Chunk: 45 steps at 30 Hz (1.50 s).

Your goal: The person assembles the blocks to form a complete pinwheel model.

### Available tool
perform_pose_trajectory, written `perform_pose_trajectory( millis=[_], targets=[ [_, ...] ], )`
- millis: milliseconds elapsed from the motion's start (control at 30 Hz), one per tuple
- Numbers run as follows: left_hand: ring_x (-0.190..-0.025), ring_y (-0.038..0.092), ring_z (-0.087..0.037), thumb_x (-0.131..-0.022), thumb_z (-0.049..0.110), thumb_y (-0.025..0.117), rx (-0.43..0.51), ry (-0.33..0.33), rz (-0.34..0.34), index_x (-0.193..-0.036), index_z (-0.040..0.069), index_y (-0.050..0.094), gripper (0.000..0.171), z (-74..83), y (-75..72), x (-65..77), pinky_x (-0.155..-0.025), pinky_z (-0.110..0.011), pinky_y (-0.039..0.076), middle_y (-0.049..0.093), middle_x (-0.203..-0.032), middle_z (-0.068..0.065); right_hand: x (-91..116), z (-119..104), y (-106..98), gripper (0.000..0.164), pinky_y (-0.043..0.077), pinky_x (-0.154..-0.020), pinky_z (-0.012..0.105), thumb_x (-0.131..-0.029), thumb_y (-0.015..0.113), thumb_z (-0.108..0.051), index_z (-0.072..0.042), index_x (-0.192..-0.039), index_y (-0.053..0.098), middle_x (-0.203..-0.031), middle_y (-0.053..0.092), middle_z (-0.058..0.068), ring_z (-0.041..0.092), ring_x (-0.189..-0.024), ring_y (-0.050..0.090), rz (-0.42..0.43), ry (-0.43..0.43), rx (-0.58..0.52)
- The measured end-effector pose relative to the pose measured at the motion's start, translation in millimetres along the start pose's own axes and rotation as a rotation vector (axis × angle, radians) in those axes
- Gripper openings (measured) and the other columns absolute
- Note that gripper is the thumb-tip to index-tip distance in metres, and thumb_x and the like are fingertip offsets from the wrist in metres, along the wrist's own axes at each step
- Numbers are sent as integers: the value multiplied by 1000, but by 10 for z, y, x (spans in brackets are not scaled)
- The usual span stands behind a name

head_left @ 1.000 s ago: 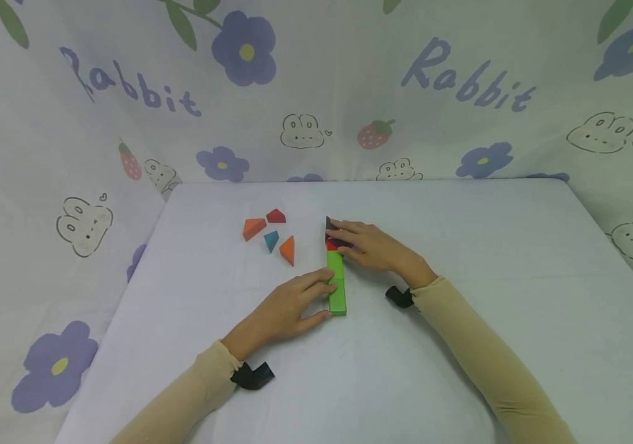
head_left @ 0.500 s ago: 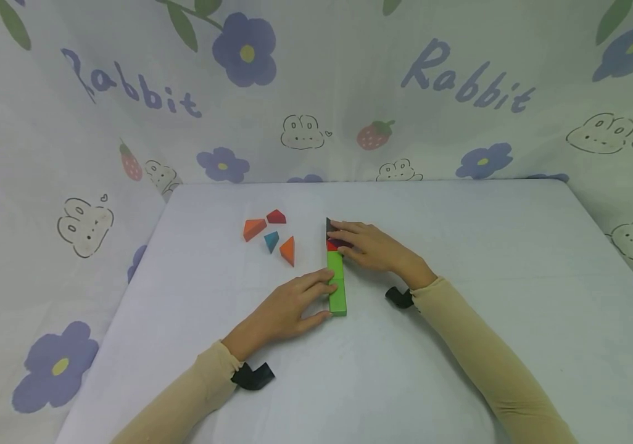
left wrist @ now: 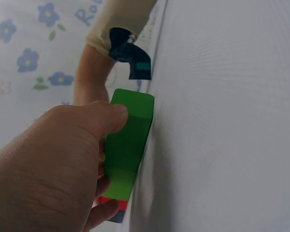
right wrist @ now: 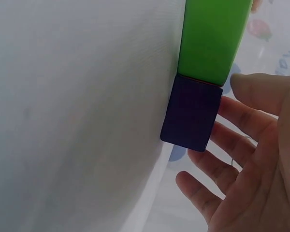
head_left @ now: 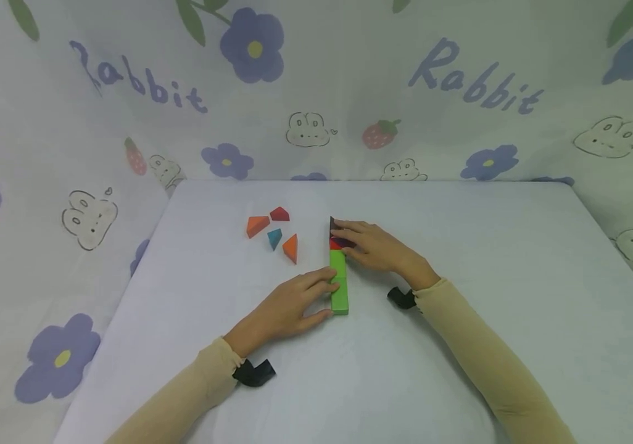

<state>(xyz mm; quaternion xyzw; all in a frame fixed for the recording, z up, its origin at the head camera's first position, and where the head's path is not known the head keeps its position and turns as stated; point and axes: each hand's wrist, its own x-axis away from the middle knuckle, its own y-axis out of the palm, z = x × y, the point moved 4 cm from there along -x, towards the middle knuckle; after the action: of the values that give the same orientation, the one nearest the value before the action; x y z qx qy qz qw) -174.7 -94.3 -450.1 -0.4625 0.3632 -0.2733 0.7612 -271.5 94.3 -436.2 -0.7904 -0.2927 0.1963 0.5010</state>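
Two green blocks (head_left: pixel 340 301) lie end to end in a row on the white table. Beyond them come a red piece (head_left: pixel 335 245) and a dark piece (head_left: pixel 332 227), partly covered by fingers. My left hand (head_left: pixel 294 302) touches the row from the left, its thumb at the near green end and fingertips along the upper edge. My right hand (head_left: pixel 379 248) rests at the far end, loosely extended fingers over the red and dark pieces. In the right wrist view, a dark blue block face (right wrist: pixel 192 113) meets the green one, with the right thumb standing apart from it.
Left of the row lie two orange pieces (head_left: pixel 291 248), a red piece (head_left: pixel 280 214) and a small blue piece (head_left: pixel 274 238). A patterned cloth (head_left: pixel 261 123) rises behind the table. Black wrist mounts (head_left: pixel 254 372) stick out below the sleeves.
The head view has shifted slightly, so the whole scene sits a little to the right. Both hands and the blocks keep their places relative to each other.
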Motion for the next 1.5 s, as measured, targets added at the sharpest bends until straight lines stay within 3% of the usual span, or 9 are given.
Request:
perform_pose_trajectory(
  millis=[167, 400, 600, 700, 867, 967, 1167, 1267, 1500],
  targets=[
    [-136, 47, -18, -91, 33, 68, 7, 21, -21, -130, 14, 60, 44, 25, -13, -59, -112, -32, 41, 50, -145, -6, 66, 35, -13, 50, 30, -117, 53, -99, 57, -28, -18, -147, 46, -159, 33, 3, 27, -146, 32, 7, 19, -11],
    [-133, 49, -17, -92, 37, 66, -40, -10, -66, -133, 17, 57, 47, 8, -45, -41, -110, -33, 43, 48, -145, -4, 37, -3, 4, 51, 33, -115, 54, -100, 57, -28, -16, -147, 45, -160, 32, 5, 28, -145, 33, 27, -48, -16],
    [-132, 50, -20, -91, 37, 67, -36, -40, -46, -136, 17, 54, 51, -40, -211, -50, -108, -35, 46, 48, -146, -6, 109, -67, 33, 52, 35, -114, 55, -100, 55, -26, -17, -150, 41, -161, 29, 5, 28, -146, 32, 45, -103, 13],
    [-130, 52, -22, -91, 34, 69, -70, -51, 1, -134, 13, 56, 49, -162, -340, -90, -106, -37, 48, 50, -144, -8, 233, -124, 58, 53, 36, -114, 53, -100, 56, -26, -18, -150, 40, -161, 29, 4, 26, -146, 32, 39, -127, 43],
    [-130, 52, -25, -92, 32, 68, -104, -133, 40, -127, 9, 62, 42, -502, -554, -159, -108, -42, 45, 55, -138, -10, 494, -317, 111, 51, 37, -114, 49, -101, 55, -30, -19, -149, 43, -161, 29, 3, 24, -146, 32, 27, -156, 130],
    [-131, 51, -29, -92, 29, 68, -72, -224, 35, -125, 6, 63, 40, -755, -672, -189, -111, -44, 42, 56, -137, -12, 654, -456, 156, 50, 37, -114, 47, -101, 54, -31, -20, -148, 43, -160, 31, 3, 24, -145, 34, 25, -192, 171],
    [-138, 41, -31, -97, 32, 61, 16, -464, -47, -130, 5, 60, 43, -1243, -810, -241, -116, -51, 34, 48, -145, -12, 885, -661, 282, 53, 40, -112, 46, -99, 57, -29, -22, -150, 41, -159, 31, 3, 24, -143, 37, 16, -278, 181],
    [-140, 39, -32, -98, 34, 59, 40, -522, -56, -134, 4, 58, 47, -1345, -836, -244, -116, -52, 32, 44, -149, -12, 910, -734, 323, 52, 40, -112, 45, -99, 58, -28, -23, -149, 42, -159, 30, 3, 23, -141, 39, 11, -313, 184],
    [-138, 42, -34, -99, 35, 56, -7, -551, -110, -133, 3, 59, 46, -1456, -728, -260, -115, -52, 35, 45, -149, -13, 928, -764, 273, 47, 42, -111, 42, -97, 60, -28, -21, -143, 50, -156, 36, 4, 21, -139, 42, 40, -340, 211]
  ],
)
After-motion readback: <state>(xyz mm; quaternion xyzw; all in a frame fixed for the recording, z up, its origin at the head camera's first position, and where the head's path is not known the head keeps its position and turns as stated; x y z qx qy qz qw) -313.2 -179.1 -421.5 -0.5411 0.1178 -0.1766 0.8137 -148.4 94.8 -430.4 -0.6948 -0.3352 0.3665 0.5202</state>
